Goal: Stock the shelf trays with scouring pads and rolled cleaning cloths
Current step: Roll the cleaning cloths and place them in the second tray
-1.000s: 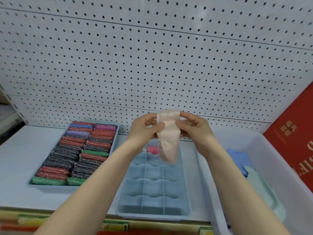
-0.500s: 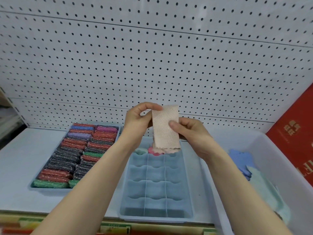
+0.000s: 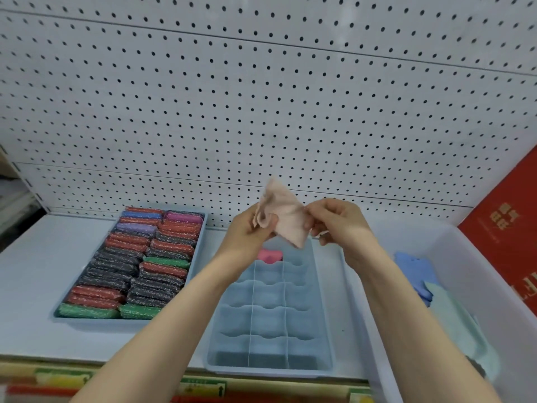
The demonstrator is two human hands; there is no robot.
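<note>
I see two bare hands held up above the shelf (image 3: 35, 271). Between them is a pale pink cloth (image 3: 286, 216). The left hand (image 3: 250, 228) grips one bunched end of the cloth, with its fingers and thumb curled round it. The right hand (image 3: 337, 222) pinches the other side of the cloth with curled fingers. The cloth is up in the air, a bit crumpled, with one corner sticking up and one corner hanging down. It hangs over the far end of the divided tray (image 3: 322, 330) and does not touch it.

The divided tray is light blue and has many small boxes in rows. In one box at the far end I see a rolled pink cloth (image 3: 270, 255). The other boxes that I can see look bare.

To the left of it sits another blue tray (image 3: 87, 319). It is packed full of scouring pads (image 3: 136, 257) in two rows. They are red, dark grey, green, purple, blue and pink, and they sparkle.

On the right is a big clear bin (image 3: 374, 315). Inside it lie a flat blue cloth (image 3: 415, 271) and a pale green cloth (image 3: 453, 318), touching each other.

Behind it all stands a white board full of little holes (image 3: 261, 97). A red box (image 3: 505, 228) leans at the far right.
</note>
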